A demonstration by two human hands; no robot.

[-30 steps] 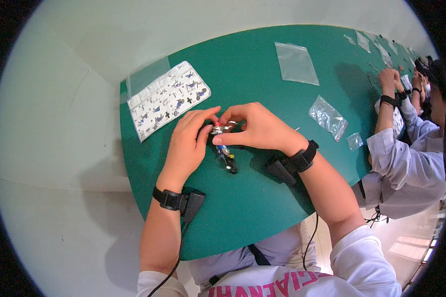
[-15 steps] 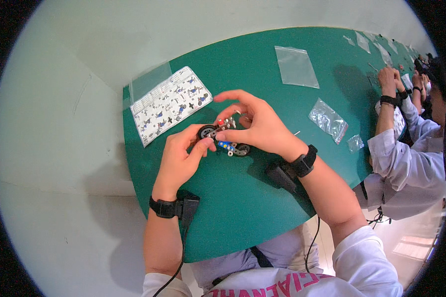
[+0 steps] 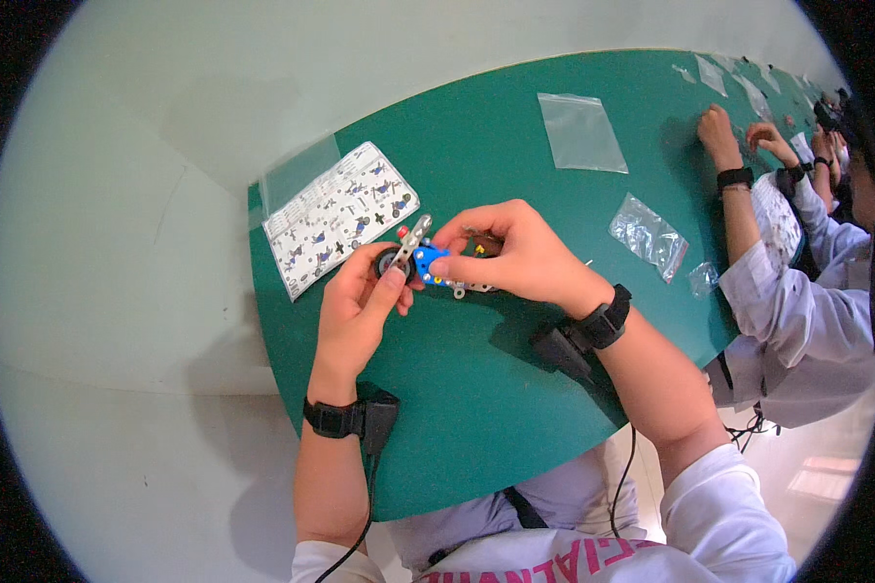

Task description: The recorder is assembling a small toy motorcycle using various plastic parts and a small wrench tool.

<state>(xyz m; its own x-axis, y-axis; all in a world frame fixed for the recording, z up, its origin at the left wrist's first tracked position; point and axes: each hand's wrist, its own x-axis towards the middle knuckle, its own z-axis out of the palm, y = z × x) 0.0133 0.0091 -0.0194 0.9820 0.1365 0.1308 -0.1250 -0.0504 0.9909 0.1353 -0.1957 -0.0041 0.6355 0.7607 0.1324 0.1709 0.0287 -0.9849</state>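
Between my two hands, above the green table, is a small toy motorcycle [image 3: 426,264] built of blue plates, silver perforated strips and a black wheel. My left hand [image 3: 358,298] grips it at the wheel end, thumb on the silver strip. On the blue body press the thumb and fingers of my right hand [image 3: 517,255], which hide part of the far end. A red piece sits near the top of the upright silver strip. Beyond my left hand lies a printed instruction sheet [image 3: 345,219] with pictures of parts.
The green table [image 3: 437,408] curves round to a wall on the left. Towards the right lie a flat clear zip bag [image 3: 583,133], a crumpled clear bag [image 3: 648,236] and a smaller bag [image 3: 704,279]. Other people's hands [image 3: 719,134] work at the far right.
The motorcycle has turned in my hands, so its blue body and silver strip now show more. My right hand has shifted slightly right and its fingers have drawn in. A neighbour's hands have parted.
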